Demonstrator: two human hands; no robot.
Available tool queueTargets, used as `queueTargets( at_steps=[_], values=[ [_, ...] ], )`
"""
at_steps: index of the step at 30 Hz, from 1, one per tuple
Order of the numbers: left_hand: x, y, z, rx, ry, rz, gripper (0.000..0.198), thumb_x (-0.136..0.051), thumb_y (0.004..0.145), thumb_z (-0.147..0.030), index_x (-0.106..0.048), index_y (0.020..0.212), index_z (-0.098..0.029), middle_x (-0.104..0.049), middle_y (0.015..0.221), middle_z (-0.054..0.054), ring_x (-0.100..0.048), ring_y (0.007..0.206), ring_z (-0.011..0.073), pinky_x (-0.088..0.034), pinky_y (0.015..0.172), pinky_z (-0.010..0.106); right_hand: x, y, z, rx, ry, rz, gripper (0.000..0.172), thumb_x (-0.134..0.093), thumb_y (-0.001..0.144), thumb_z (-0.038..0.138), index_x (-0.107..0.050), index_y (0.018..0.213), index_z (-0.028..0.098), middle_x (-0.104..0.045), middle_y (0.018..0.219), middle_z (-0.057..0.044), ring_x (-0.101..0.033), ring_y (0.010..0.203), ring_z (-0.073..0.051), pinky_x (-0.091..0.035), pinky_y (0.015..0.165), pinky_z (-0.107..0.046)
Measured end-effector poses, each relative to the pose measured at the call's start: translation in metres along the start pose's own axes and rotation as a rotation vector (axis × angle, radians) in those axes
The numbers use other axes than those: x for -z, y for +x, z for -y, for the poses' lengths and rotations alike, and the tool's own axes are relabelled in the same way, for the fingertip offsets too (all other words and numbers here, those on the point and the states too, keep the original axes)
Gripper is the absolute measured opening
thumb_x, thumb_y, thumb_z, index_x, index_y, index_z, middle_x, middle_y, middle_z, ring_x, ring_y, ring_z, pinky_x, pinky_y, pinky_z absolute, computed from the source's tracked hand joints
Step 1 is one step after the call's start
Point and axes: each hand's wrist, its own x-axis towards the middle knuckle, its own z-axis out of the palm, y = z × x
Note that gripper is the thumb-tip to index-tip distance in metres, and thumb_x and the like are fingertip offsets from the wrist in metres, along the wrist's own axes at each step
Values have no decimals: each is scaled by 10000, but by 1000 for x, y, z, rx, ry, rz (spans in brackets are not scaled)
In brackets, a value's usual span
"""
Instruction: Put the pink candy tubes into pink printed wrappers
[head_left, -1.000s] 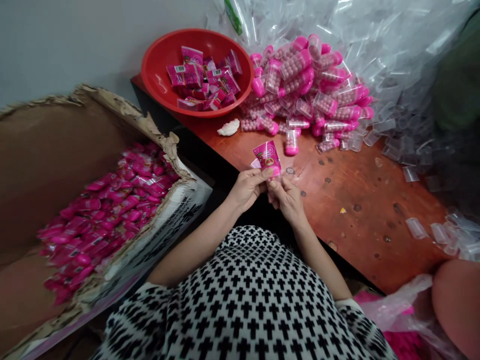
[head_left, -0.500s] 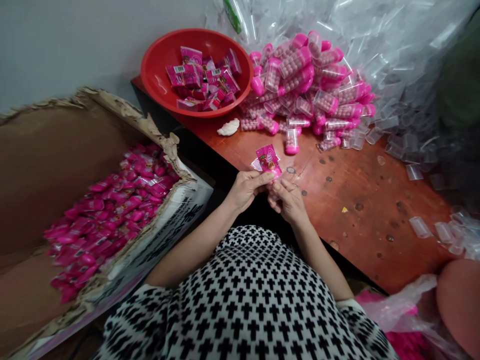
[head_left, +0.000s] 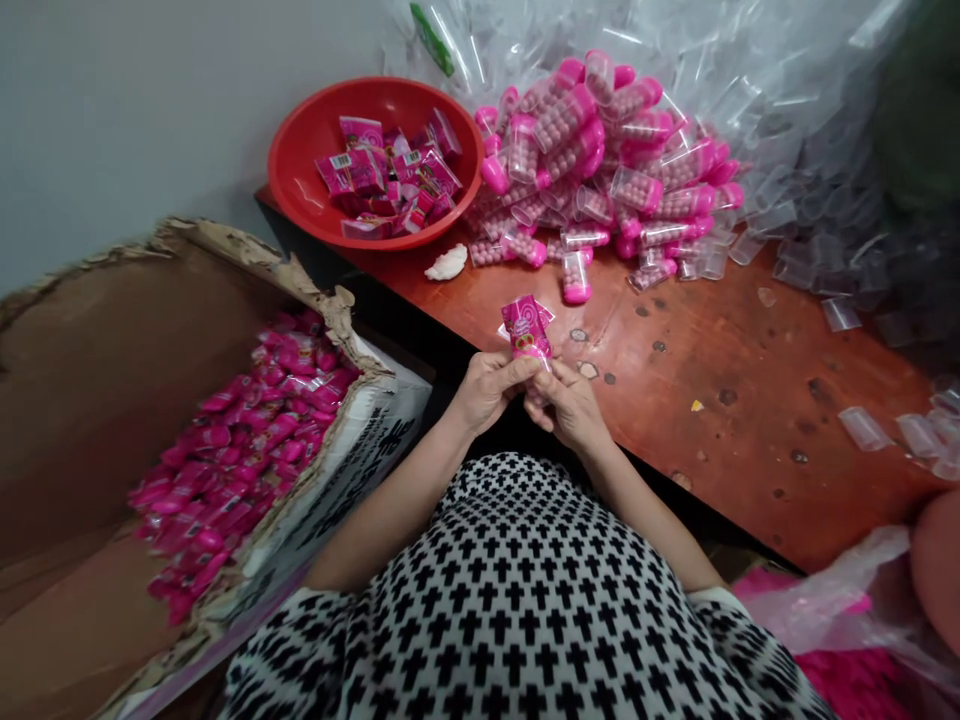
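Note:
My left hand [head_left: 487,388] and my right hand [head_left: 568,400] meet at the table's near edge, both pinching the lower end of a pink printed candy packet [head_left: 528,328]. The packet stands upright between my thumbs, and my fingers hide its bottom end. Behind its top lies a whitish, shiny piece that I cannot make out clearly. A little beyond the packet, a clear tube of pink candy balls with a pink cap [head_left: 576,277] stands in front of a heap of similar filled tubes [head_left: 570,135].
A red bowl [head_left: 281,175] with pink packets sits on the reddish table [head_left: 675,350]. To the left, a torn cardboard box [head_left: 67,400] holds many pink packets. Clear empty tubes [head_left: 825,230] pile up at right. A white lump [head_left: 447,262] lies near the bowl.
The packet has turned slightly in my fingers and stands more upright, showing more of its printed face. My hands stay together; the whole view has shifted a little.

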Motion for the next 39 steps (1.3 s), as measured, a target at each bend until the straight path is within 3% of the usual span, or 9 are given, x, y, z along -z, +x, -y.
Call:
queueTargets(
  at_steps=[2,8,14,19,25,30,34,36,39],
  values=[
    [-1,1,1,10,17,-36,381,-834,577,-432,-673,589,-86,-613,500,52,-578,428,152,-494,434,274,1,0,-2,-6,7,-42,395,-592,802,589,-475,753,215,-472,534,74,-387,378,-57,-225,331,-190],
    [-12,5,7,-41,-11,-270,381,-875,496,-379,-628,551,-95,-618,540,27,-564,462,112,-471,457,235,7,1,1,134,-414,-196,376,-616,805,557,-487,748,209,-486,558,72,-417,454,-51,-309,415,-178],
    [-12,0,6,-14,15,-227,362,-837,574,-397,-664,607,-81,-614,546,31,-558,460,106,-477,502,247,12,0,5,-65,-110,4,412,-585,797,612,-487,802,213,-551,541,75,-438,359,-50,-297,335,-168],
    [-7,1,2,-102,-83,-339,346,-867,534,-346,-652,605,-85,-613,584,22,-587,563,100,-500,579,230,11,-6,6,13,4,-61,390,-712,738,518,-585,938,208,-684,770,15,-646,583,-93,-543,515,-204],
    [-17,-4,14,-10,-101,-194,304,-822,621,-336,-636,624,-95,-548,521,-8,-454,406,67,-352,388,210,3,-6,-2,62,176,-214,272,-785,699,381,-595,770,200,-649,534,56,-603,434,-85,-540,473,-190],
    [-11,-8,15,-48,-91,-95,276,-783,691,-321,-648,607,-95,-564,523,12,-530,470,94,-431,494,236,2,6,0,6,263,-253,366,-848,580,407,-570,670,188,-630,467,55,-543,345,-71,-464,361,-150],
    [-2,-18,7,-24,-29,-1,266,-763,721,-313,-678,608,-88,-620,574,53,-610,566,140,-504,622,280,-5,15,5,-33,269,-175,447,-859,555,413,-469,592,197,-599,430,72,-506,301,-66,-370,282,-127],
    [3,-28,-2,-83,-51,-60,224,-774,709,-313,-702,661,-106,-669,650,65,-655,659,169,-530,682,295,-11,18,9,-42,260,-97,437,-845,583,419,-470,610,197,-617,456,66,-528,320,-69,-376,290,-125],
    [15,-42,-21,-351,-184,-369,354,-707,737,-511,-726,859,-179,-736,904,68,-689,846,197,-554,775,319,-12,19,17,-7,208,-56,401,-817,625,448,-510,666,194,-684,558,34,-573,376,-74,-413,323,-132]
  ],
)
